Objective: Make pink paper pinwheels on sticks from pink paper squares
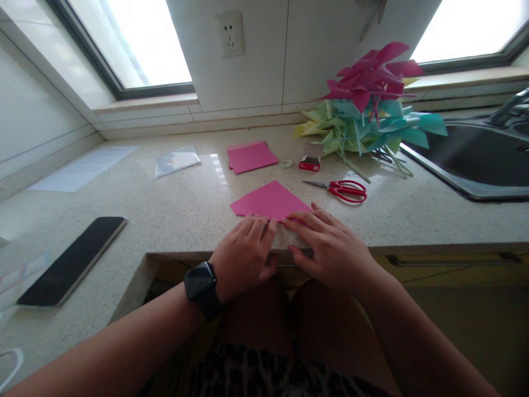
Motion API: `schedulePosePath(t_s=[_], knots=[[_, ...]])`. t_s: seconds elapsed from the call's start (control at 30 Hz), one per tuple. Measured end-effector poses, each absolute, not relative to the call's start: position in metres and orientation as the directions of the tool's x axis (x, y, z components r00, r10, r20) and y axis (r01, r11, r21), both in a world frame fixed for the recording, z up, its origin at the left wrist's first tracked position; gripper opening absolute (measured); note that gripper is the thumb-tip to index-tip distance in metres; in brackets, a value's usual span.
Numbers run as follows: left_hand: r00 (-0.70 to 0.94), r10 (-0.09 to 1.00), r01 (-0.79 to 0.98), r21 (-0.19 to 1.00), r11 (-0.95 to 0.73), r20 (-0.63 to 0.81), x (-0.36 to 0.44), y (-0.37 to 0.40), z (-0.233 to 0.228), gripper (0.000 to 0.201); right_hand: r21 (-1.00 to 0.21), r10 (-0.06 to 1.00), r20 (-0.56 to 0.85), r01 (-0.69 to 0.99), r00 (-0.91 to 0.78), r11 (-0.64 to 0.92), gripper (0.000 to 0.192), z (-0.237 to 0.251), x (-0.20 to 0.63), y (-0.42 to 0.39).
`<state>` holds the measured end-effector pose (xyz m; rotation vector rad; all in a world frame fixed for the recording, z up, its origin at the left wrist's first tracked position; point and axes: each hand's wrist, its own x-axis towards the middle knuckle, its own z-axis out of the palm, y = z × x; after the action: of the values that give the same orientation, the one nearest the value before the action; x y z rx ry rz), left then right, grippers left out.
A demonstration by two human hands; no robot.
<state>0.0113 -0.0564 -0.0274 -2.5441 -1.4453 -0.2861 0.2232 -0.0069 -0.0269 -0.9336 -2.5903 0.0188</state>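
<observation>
Pink paper (pixel 270 199), apex pointing away, long axis crosswise, near edge under unclasped left fingers (pixel 255 224) and right fingers (pixel 303 231); scissors (pixel 333 186) beyond the latter.

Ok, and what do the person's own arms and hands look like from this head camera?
Both forearms show no sleeves, and neither hand wears a glove. The left hand has a black smartwatch at its wrist, with a rounded rectangular face and a dark band. The right hand shows nothing worn at its wrist.
</observation>
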Motion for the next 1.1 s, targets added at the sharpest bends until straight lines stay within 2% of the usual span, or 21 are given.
schedulePosePath(t_s=[0.33,0.53,0.77,0.93,1.1], knots=[[0.507,0.82,0.858,-0.068,-0.509,0.266,0.009,-0.052,-0.025,0.066,-0.079,0.596,0.358,0.613,-0.719,0.786,0.056,-0.03,0.225,-0.004],[0.511,0.82,0.854,-0.042,-0.519,0.257,0.005,-0.05,-0.022,0.06,-0.056,0.564,0.456,0.611,-0.688,0.79,0.052,-0.033,0.225,-0.007],[0.547,0.791,0.828,-0.037,-0.56,0.274,0.003,-0.05,-0.024,0.056,-0.076,0.546,0.451,0.58,-0.706,0.811,0.041,-0.032,0.225,-0.011],[0.617,0.737,0.777,-0.061,-0.627,0.276,0.001,-0.053,-0.026,0.042,-0.1,0.462,0.522,0.486,-0.717,0.868,0.026,-0.033,0.23,-0.017],[0.648,0.687,0.743,-0.076,-0.664,0.329,-0.004,-0.053,-0.028,0.031,-0.105,0.431,0.598,0.467,-0.676,0.878,0.024,-0.044,0.232,-0.019]])
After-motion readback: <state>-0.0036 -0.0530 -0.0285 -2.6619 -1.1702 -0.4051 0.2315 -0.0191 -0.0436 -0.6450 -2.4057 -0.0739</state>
